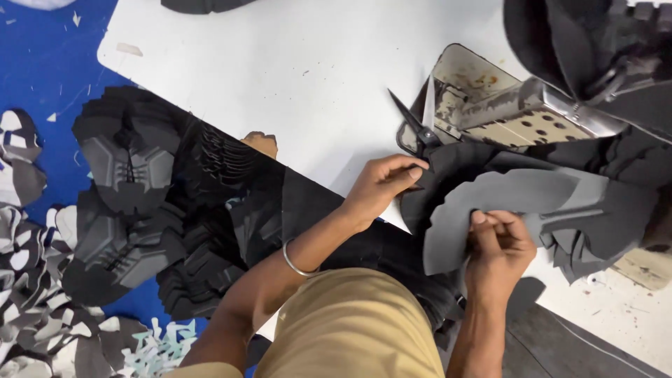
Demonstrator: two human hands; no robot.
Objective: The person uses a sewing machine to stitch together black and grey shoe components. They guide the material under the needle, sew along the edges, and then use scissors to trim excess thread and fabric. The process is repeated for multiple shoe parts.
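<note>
My right hand [498, 246] pinches the lower edge of a grey cut sheet piece [504, 199] with a scalloped rim. It lies on a black cut piece [458, 159] and a pile of similar dark pieces [616, 210]. My left hand [381, 185], a metal bangle on its wrist, grips the left edge of the black piece with fingers closed. A pair of scissors [411, 126] lies just above that hand, blades pointing up and left; no finger shows in its handle loop.
A worn metal tray [490, 98] stands behind the scissors on the white table [280, 70]. A dark machine part [595, 49] fills the top right. Stacks of black cut pieces [140, 203] and scraps lie on the blue floor at left.
</note>
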